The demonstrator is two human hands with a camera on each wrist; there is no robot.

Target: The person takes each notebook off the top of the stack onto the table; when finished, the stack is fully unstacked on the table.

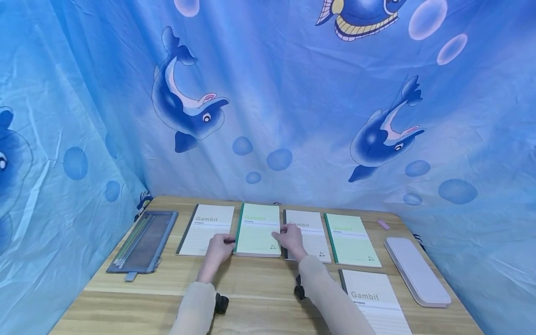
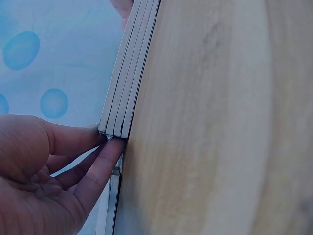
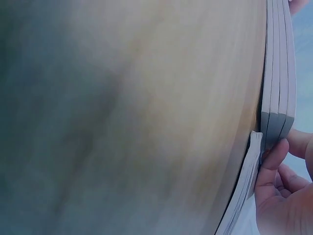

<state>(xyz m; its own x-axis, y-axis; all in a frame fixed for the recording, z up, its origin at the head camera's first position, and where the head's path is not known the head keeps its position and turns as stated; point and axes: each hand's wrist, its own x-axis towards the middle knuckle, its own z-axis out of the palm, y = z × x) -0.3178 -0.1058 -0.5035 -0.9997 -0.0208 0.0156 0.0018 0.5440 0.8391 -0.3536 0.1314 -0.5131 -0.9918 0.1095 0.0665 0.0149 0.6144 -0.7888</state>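
Observation:
A stack of several notebooks (image 1: 257, 232), with a pale green cover and green spine on top, lies between my two hands at the table's back. My left hand (image 1: 219, 249) holds the stack's lower left corner, thumb near the top edge and a finger against the lower books, as the left wrist view shows. Across from it, my right hand (image 1: 291, 239) grips the right side, its thumb over the cover's edge. That hand partly covers a white notebook (image 1: 311, 235) with a dark spine. Left of the stack lies another white notebook (image 1: 209, 228), close to my left hand.
Further right lie a green notebook (image 1: 353, 239) and, nearer the front, a white notebook (image 1: 372, 298). A mesh pencil pouch (image 1: 148, 237) is at the left, a pale case (image 1: 416, 272) and small pink item (image 1: 383, 224) at the right. A blue curtain (image 1: 268, 107) hangs behind the table.

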